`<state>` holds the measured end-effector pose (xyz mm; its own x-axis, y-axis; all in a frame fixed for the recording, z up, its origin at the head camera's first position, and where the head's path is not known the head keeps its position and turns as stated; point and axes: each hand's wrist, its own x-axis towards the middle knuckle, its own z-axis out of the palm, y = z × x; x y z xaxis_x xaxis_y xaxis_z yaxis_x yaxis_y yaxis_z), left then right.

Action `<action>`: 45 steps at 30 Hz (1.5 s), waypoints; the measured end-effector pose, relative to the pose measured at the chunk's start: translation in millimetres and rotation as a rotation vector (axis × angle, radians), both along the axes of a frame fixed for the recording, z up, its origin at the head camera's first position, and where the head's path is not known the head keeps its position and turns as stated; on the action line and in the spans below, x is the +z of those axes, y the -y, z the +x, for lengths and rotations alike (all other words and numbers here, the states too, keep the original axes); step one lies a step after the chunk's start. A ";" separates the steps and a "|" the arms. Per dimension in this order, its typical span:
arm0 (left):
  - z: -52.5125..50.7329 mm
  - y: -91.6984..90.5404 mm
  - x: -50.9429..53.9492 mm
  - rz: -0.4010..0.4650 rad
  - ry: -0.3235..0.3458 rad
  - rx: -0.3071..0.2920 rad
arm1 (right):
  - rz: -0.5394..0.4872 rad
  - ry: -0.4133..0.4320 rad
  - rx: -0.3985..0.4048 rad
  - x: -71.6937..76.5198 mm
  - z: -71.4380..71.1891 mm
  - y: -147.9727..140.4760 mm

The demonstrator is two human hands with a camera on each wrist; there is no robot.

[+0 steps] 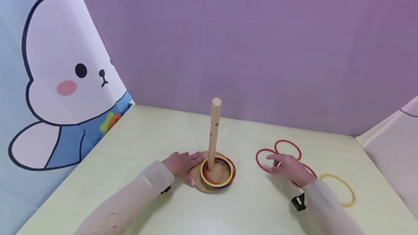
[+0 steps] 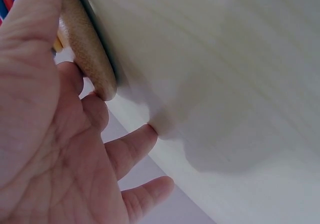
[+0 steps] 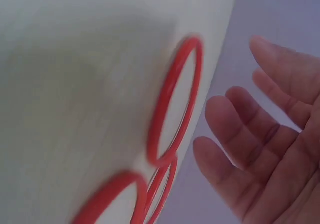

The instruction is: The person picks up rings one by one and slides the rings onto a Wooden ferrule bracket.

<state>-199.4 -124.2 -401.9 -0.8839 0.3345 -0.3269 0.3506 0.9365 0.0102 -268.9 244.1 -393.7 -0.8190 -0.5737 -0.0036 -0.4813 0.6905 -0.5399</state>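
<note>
A round wooden base (image 1: 203, 188) with an upright peg (image 1: 214, 133) stands mid-table; yellow, red and blue rings (image 1: 233, 173) lie round the peg's foot. My left hand (image 1: 183, 165) rests with spread fingers at the base's left edge; in the left wrist view the hand (image 2: 60, 134) touches the rim of the base (image 2: 92, 48). My right hand (image 1: 290, 168) hovers over the red rings (image 1: 257, 160), fingers loosely bent and holding nothing. From the right wrist, the hand (image 3: 270, 144) shows apart from a red ring (image 3: 167, 93) on the table.
Another red ring (image 1: 300, 151) touches the first at the back, and a third red one is partly under my right hand and wrist. A yellow ring (image 1: 354, 195) lies to the right, beside my sleeve. Purple cloth (image 1: 245, 46) hangs behind the table; a rabbit-print cloth (image 1: 58, 64) is at left.
</note>
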 end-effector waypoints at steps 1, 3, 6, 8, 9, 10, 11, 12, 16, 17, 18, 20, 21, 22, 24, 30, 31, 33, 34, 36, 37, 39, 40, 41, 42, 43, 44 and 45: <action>0.1 0.3 -0.4 -0.002 -0.002 -0.001 | 0.005 -0.017 0.009 -1.1 0.4 -1.8; 0.4 0.7 -1.3 -0.007 -0.007 -0.002 | 0.003 -0.039 0.007 -3.4 1.4 -4.7; 0.2 1.1 -2.1 -0.012 -0.009 -0.004 | -0.023 -0.051 -0.005 -6.9 2.2 -7.4; 0.1 1.2 -1.7 -0.016 -0.009 -0.003 | -0.033 -0.063 0.000 -9.5 1.5 -8.6; -0.1 1.0 -1.3 -0.016 -0.008 -0.003 | -0.035 -0.070 0.008 -10.8 0.7 -9.1; -0.2 0.9 -0.8 -0.017 -0.008 -0.004 | -0.036 -0.074 0.016 -11.8 -0.1 -9.6; -0.1 0.7 -0.3 -0.016 -0.009 -0.005 | -0.034 -0.079 0.028 -12.6 -0.9 -10.2; 0.0 0.3 0.3 -0.016 -0.007 -0.004 | -0.032 -0.082 0.035 -13.3 -1.6 -10.6; 0.2 -1.5 1.5 -0.015 -0.002 0.003 | 0.001 -0.115 0.066 -15.2 -4.7 -13.5; 0.2 -2.1 1.4 -0.015 0.000 0.006 | 0.011 -0.130 0.079 -15.3 -5.7 -14.5; -0.1 -2.6 1.4 -0.018 0.000 0.009 | 0.017 -0.143 0.091 -15.4 -6.6 -15.3; -0.5 -3.4 1.2 -0.028 0.000 0.011 | 0.027 -0.166 0.114 -15.4 -8.5 -16.7; -0.9 -3.7 1.0 -0.033 -0.002 0.011 | 0.028 -0.173 0.126 -15.2 -9.4 -17.3; -1.2 -4.0 0.9 -0.037 -0.002 0.011 | 0.029 -0.170 0.137 -15.0 -10.1 -17.6; -2.0 -4.4 0.3 -0.043 -0.003 0.011 | 0.038 -0.151 0.146 -14.5 -11.8 -17.5; -3.9 -5.9 -1.3 -0.038 0.006 0.027 | 0.089 -0.121 0.168 -13.9 -15.2 -12.6; -4.1 -6.0 -1.4 -0.035 0.007 0.030 | 0.094 -0.118 0.174 -13.9 -15.9 -11.0; -4.7 -6.1 -1.8 -0.025 0.013 0.036 | 0.093 -0.094 0.183 -14.4 -17.9 -7.5; -4.9 -6.2 -2.1 -0.022 0.014 0.038 | 0.091 -0.078 0.185 -14.8 -19.1 -5.7; -5.2 -6.3 -2.6 -0.016 0.013 0.038 | 0.107 -0.046 0.173 -15.6 -21.2 -2.8; -5.2 -6.3 -2.8 -0.017 0.009 0.036 | 0.121 -0.023 0.158 -15.9 -22.1 -1.3; -5.4 -6.3 -3.4 -0.018 0.000 0.031 | 0.152 0.002 0.121 -16.7 -23.1 -0.1; -5.3 -6.3 -3.4 -0.021 -0.006 0.030 | 0.169 0.015 0.098 -16.8 -23.4 0.5; -5.4 -6.2 -3.6 -0.022 -0.010 0.027 | 0.185 0.023 0.080 -17.0 -23.9 0.7; -5.4 -6.0 -3.8 -0.025 -0.016 0.025 | 0.195 0.033 0.061 -17.0 -24.1 0.9; -5.5 -5.8 -4.0 -0.025 -0.019 0.024 | 0.208 0.037 0.059 -17.0 -24.9 1.3; -5.5 -5.6 -4.1 -0.026 -0.020 0.024 | 0.215 0.037 0.057 -17.1 -25.5 1.7; -5.5 -5.4 -4.1 -0.026 -0.023 0.023 | 0.222 0.034 0.062 -17.1 -26.1 2.0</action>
